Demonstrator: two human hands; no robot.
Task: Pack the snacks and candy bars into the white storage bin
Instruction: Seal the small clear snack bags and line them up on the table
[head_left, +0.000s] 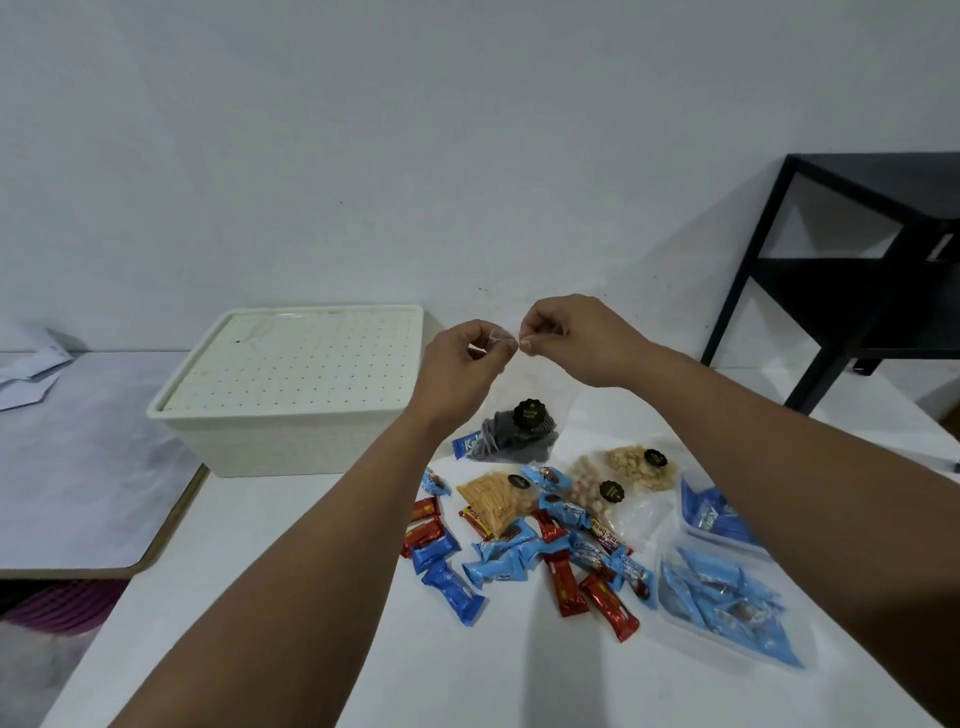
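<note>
The white storage bin (270, 441) stands on the table at the left with its perforated lid (306, 358) on. Both hands are raised above the table and pinch the top edge of a clear bag of dark snacks (519, 434), which hangs from my left hand (462, 358) and my right hand (576, 338). Below lie a bag of orange sticks (493, 501), a bag of peanuts (597, 488) and a bag of pale nuts (639, 467). Several blue candy bars (452, 587) and red candy bars (608, 605) are scattered on the white table (260, 597).
Two clear trays (727, 608) with blue wrapped candies sit at the right. A black shelf frame (852, 270) stands at the back right. A lower table (78, 467) with papers adjoins on the left.
</note>
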